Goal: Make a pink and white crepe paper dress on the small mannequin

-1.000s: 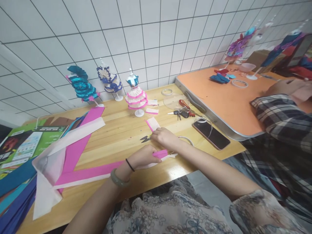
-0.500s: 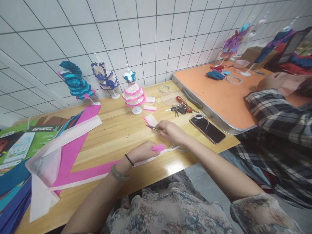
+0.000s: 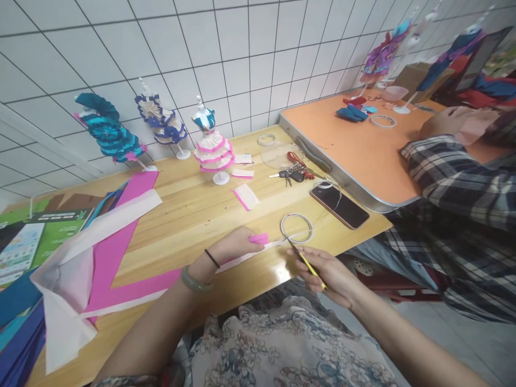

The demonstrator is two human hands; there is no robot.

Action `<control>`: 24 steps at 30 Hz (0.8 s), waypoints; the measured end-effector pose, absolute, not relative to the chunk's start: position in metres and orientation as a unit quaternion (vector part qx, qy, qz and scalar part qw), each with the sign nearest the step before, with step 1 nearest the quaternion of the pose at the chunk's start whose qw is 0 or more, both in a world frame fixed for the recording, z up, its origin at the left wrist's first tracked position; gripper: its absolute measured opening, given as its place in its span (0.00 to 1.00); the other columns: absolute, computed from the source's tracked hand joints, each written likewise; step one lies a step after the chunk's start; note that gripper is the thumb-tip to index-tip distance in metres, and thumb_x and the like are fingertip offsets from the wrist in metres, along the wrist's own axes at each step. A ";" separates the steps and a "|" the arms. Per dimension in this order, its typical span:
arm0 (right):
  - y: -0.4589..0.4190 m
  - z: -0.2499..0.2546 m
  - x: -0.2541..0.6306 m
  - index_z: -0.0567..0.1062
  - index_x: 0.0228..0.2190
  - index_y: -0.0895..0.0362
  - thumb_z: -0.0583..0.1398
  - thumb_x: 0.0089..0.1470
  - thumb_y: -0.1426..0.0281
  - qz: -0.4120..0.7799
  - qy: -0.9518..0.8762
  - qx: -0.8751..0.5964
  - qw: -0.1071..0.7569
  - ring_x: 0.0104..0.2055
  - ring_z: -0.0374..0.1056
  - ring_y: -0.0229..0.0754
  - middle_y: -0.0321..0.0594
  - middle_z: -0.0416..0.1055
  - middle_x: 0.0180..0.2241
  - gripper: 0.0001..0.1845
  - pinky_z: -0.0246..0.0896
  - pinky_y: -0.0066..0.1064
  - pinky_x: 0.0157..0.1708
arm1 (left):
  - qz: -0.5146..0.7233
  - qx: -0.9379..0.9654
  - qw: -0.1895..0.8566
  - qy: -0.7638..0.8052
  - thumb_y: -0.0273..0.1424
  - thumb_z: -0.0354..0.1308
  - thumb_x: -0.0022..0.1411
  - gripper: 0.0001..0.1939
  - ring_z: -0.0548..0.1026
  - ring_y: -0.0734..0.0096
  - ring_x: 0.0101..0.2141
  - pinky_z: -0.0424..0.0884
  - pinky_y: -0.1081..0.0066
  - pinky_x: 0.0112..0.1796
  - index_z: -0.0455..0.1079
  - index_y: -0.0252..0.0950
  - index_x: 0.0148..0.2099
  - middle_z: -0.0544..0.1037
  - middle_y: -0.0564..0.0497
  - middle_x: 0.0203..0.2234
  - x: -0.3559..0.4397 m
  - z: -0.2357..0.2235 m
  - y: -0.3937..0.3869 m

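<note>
My left forearm comes in from the near left and reaches far and right over the wooden table, a green bracelet and a dark band near the wrist. My left hand sits low over the wood, back upward, thumb and fingers pinching the folded end of a pink strip. That strip runs left past my wrist, a white strip along its near side, toward crossed pink and white lengths at the left.

My right forearm slants in from the near right corner. I have my right hand at the table's near edge, fingers curled about yellow-handled snips. Their dark blades point far and left, tips by a white ring; whether the blades are parted I cannot tell. Farther off, a pink-edged white piece lies flat, with a phone to the right.
</note>
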State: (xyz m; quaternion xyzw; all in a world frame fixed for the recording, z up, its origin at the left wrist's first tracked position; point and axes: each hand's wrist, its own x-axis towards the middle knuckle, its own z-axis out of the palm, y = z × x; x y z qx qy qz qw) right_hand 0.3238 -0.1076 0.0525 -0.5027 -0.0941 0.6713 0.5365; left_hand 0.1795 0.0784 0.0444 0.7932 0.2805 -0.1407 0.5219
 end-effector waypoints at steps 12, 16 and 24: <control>-0.114 0.021 0.285 0.69 0.37 0.60 0.55 0.57 0.57 0.760 0.079 -0.366 0.532 0.11 0.42 0.21 0.27 0.54 0.20 0.18 0.32 0.15 0.09 | -0.153 0.727 0.595 0.305 0.43 0.56 0.47 0.16 0.52 0.79 0.19 0.47 0.73 0.21 0.59 0.35 0.24 0.55 0.58 0.16 0.180 0.048 0.077; -0.106 0.024 0.279 0.68 0.35 0.60 0.52 0.59 0.57 0.753 0.086 -0.346 0.553 0.11 0.41 0.21 0.27 0.53 0.19 0.18 0.33 0.15 0.09 | -0.144 0.717 0.613 0.298 0.42 0.57 0.46 0.16 0.54 0.78 0.19 0.48 0.73 0.21 0.62 0.33 0.24 0.58 0.58 0.16 0.180 0.049 0.078; -0.092 0.029 0.277 0.67 0.36 0.61 0.48 0.62 0.59 0.726 0.110 -0.347 0.583 0.11 0.40 0.21 0.26 0.52 0.18 0.17 0.32 0.15 0.10 | -0.126 0.701 0.634 0.301 0.41 0.58 0.47 0.16 0.55 0.79 0.19 0.48 0.73 0.21 0.63 0.33 0.25 0.60 0.58 0.16 0.180 0.047 0.077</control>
